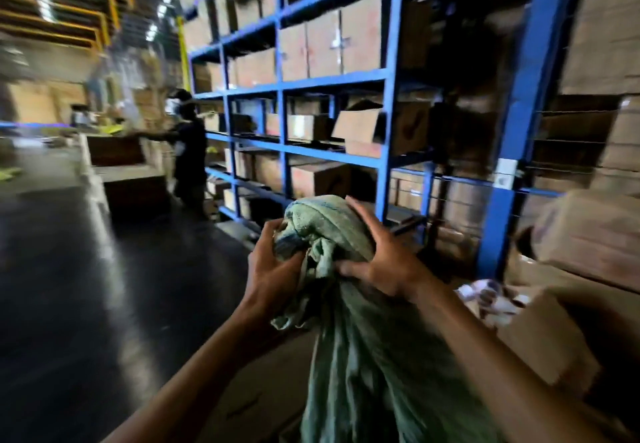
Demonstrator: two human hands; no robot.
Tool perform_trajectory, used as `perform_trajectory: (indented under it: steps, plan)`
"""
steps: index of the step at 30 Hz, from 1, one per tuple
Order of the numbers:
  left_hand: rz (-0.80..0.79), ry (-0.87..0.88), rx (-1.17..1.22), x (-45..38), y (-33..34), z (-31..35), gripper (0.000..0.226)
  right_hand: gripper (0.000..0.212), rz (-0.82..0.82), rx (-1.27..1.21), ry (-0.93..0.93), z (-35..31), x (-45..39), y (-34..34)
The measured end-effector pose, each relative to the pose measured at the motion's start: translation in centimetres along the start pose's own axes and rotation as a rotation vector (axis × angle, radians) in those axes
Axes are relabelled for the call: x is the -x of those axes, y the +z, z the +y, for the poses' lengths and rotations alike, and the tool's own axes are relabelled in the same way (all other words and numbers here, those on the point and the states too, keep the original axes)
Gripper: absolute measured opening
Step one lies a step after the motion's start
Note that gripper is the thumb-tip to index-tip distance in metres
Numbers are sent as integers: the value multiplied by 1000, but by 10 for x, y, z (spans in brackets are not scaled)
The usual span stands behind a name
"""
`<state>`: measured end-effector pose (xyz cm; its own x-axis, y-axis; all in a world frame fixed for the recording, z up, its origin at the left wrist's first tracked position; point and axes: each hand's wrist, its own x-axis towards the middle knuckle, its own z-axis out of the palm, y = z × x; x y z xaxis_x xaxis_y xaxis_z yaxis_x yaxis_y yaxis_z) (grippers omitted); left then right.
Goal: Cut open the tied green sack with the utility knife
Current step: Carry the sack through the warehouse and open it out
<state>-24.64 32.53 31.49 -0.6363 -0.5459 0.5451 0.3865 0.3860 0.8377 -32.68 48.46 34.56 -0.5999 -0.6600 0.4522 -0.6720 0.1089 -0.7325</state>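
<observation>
The green woven sack (374, 366) stands upright in front of me, its top bunched into a thick knot (322, 231). My left hand (273, 266) grips the left side of the knot with curled fingers. My right hand (377, 252) wraps over the knot's right side, with its thumb pressed into the gathered cloth. No utility knife is visible in either hand or nearby.
Blue steel racking (388, 151) stacked with cardboard boxes rises right behind the sack. Open cardboard boxes (540, 331) sit at my right. A person in dark clothes (188, 151) works at the racking further down the dark-floored aisle (69, 286).
</observation>
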Motion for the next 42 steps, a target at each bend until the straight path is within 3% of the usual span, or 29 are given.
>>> perform_trajectory:
  steps: [2, 4, 7, 9, 12, 14, 16, 18, 20, 22, 23, 25, 26, 28, 30, 34, 38, 40, 42]
  plan:
    - [157, -126, 101, -15, -20, -7, 23, 114, -119, 62, -19, 6, -9, 7]
    - [215, -370, 280, -28, -33, -16, 11, 124, -163, 105, -15, 15, -15, 12]
    - [-2, -720, 548, -25, -24, -25, 11, 127, -146, -1, -56, 25, -30, 23]
    - [-82, -788, 431, -17, -10, -45, 23, 112, -60, -33, -109, 36, -44, 26]
    - [-103, -707, 49, -15, 3, -58, 34, 79, 30, 28, -128, 58, -63, 20]
    - [-46, -550, 127, -19, 9, -50, 34, 66, 100, -17, -109, 71, -76, 7]
    - [-111, -345, 191, -20, 26, -36, 28, 59, 145, -81, -67, 76, -93, -3]
    - [-164, -186, -49, -15, 42, -41, 56, 54, 136, -156, -29, 78, -107, -5]
    - [-5, -108, -335, -14, 52, -52, 72, 56, 40, -224, -12, 80, -114, 1]
    - [214, -83, -399, -15, 53, -58, 57, 71, -95, -284, -27, 82, -113, 6]
    - [318, -101, -378, -17, 54, -57, 48, 83, -159, -231, -66, 86, -109, 5]
    - [481, -195, -359, -21, 45, -63, 39, 117, -292, 120, -185, 99, -101, 3]
    - [541, -274, -326, -24, 38, -66, 37, 128, -355, 307, -221, 106, -93, 2]
    - [614, -417, -132, -28, 27, -70, 29, 139, -463, 418, -195, 124, -80, 9]
    - [545, -583, 23, -26, 29, -69, 18, 140, -461, 310, -257, 135, -75, 18]
    - [346, -806, 323, -16, 43, -77, 23, 113, -258, 104, -440, 141, -86, 26]
    - [293, -853, 122, -14, 24, -79, 53, 95, -293, 129, -404, 151, -82, 41]
    - [228, -884, -234, -12, 18, -72, 67, 85, -294, 24, -289, 159, -85, 44]
    - [231, -788, -609, -6, 12, -70, 73, 78, -299, 23, -270, 163, -95, 44]
